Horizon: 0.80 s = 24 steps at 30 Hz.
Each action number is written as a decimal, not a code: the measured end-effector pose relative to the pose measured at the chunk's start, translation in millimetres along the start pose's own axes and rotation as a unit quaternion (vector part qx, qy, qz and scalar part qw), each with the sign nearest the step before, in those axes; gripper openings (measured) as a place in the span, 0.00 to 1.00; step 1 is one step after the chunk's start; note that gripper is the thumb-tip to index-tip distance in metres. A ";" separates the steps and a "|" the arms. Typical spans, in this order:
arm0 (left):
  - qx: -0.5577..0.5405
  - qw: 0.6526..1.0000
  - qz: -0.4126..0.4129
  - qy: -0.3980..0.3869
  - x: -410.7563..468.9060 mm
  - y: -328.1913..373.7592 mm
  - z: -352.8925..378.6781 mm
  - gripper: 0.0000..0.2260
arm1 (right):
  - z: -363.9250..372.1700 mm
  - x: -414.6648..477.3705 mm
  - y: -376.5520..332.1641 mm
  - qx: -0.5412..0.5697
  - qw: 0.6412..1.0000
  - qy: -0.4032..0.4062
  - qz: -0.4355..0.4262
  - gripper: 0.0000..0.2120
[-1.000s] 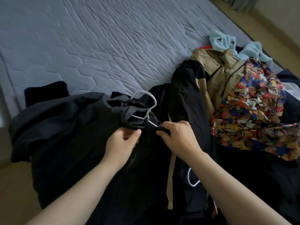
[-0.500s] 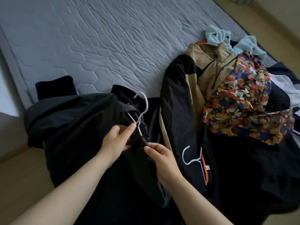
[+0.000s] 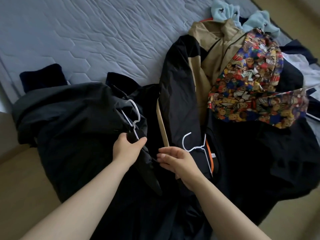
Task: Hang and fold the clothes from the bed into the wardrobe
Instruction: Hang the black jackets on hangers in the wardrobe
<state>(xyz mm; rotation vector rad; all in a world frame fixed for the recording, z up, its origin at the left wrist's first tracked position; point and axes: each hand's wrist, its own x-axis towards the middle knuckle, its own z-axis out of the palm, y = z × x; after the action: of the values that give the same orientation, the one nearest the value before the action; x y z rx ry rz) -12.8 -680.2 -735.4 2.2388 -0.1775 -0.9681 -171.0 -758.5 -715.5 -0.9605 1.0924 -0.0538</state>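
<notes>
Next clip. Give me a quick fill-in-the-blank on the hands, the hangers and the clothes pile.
1. The left hand grips the black garment just below the hook of a ____ hanger.
2. The second hanger lies on the clothes right beside the person's ____ hand.
3. The light blue garment lies at the ____ end of the pile from the person, beyond the bear-print garment.

Missing words: white; right; far.
</notes>
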 end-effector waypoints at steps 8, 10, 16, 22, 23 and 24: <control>0.026 0.999 0.006 -0.045 -18.9 -1.4 12.1 0.27 | -81.9 -21.5 29.0 -0.266 0.895 0.348 -0.079 0.07; 0.039 0.999 -0.006 -0.034 -20.4 -0.7 18.3 0.31 | -94.6 -18.2 39.1 -0.331 0.870 0.364 -0.035 0.14; 0.041 0.999 -0.001 -0.032 -32.3 -6.7 29.1 0.28 | -115.0 -11.1 59.7 -0.335 0.882 0.312 0.114 0.24; 0.032 0.999 0.028 -0.022 -42.0 -10.8 22.7 0.22 | -123.0 -14.7 64.2 -0.432 0.853 0.276 0.096 0.05; 0.031 0.999 0.029 -0.019 -46.0 -10.1 22.4 0.22 | -123.3 -15.1 63.5 -0.431 0.854 0.275 0.102 0.04; 0.030 0.999 0.031 -0.017 -49.4 -9.4 22.4 0.22 | -123.1 -14.0 64.1 -0.424 0.858 0.270 0.105 0.04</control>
<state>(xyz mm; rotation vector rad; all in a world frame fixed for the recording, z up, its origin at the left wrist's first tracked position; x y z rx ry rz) -64.8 -666.8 -723.1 2.2596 -0.2921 -0.9794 -298.2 -790.2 -763.3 -1.6646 1.8019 0.3954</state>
